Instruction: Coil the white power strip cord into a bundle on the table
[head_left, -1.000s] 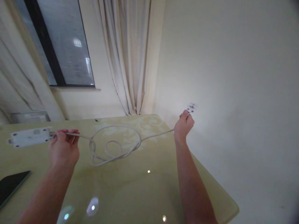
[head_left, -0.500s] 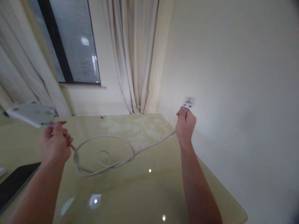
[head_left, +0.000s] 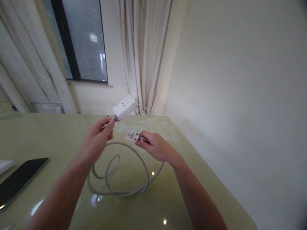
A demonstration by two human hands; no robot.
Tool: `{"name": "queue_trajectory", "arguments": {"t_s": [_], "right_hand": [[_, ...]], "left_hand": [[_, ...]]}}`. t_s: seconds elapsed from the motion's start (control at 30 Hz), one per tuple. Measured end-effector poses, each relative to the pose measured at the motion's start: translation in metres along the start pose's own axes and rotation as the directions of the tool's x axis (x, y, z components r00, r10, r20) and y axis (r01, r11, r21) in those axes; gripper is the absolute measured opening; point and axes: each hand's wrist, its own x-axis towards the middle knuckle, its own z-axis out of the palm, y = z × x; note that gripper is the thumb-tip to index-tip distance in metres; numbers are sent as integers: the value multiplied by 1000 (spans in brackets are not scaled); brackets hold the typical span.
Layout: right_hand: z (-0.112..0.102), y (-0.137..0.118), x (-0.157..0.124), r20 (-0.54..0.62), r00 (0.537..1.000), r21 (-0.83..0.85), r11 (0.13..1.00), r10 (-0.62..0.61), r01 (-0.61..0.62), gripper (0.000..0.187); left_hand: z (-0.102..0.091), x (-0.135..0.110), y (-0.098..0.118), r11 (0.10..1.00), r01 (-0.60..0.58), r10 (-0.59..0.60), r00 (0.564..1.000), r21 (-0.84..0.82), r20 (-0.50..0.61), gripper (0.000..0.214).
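My left hand [head_left: 97, 140] is closed on the white cable right where it enters a white power strip [head_left: 124, 107], which sticks up and to the right above the table. My right hand [head_left: 155, 147] pinches the cable just behind the white plug [head_left: 132, 136], held in front of the strip's socket face. Between the two hands the grey-white cable [head_left: 120, 179] hangs in loose loops onto the glossy yellow-green table [head_left: 59, 134].
A dark tablet or phone [head_left: 20, 177] lies at the table's left edge, with a white object [head_left: 4, 165] beside it. Behind are a window [head_left: 79, 41], pale curtains [head_left: 144, 54] and a bare wall on the right. The table's right edge runs diagonally.
Both hands have come together over the table: my left swung the power strip in from the far left, my right brought the plug in from the wall side. The cable loops bunched up.
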Motion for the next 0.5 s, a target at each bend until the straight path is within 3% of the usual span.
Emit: {"name": "queue_trajectory", "arguments": {"t_s": [0.17, 0.27, 0.37, 0.43, 0.5], "right_hand": [[55, -12, -4, 330, 942, -420, 902, 56, 94, 28], [96, -17, -6, 322, 940, -514, 855, 112, 74, 17], [119, -17, -2, 157, 973, -409, 908, 170, -93, 23], [122, -15, 1, 54, 982, -204, 965, 180, -166, 42], [122, -15, 3, 30, 983, 50, 982, 181, -182, 64]], "left_hand": [[8, -5, -1, 990, -15, 15, 1000, 138, 2, 41], [18, -7, -2, 998, -15, 16, 1000, 53, -18, 39], [25, -7, 2, 987, 11, -17, 999, -163, -37, 34], [28, -7, 5, 954, 26, -43, 998, -300, -50, 30], [29, -6, 9, 914, 39, -68, 996, -405, -57, 25]]}}
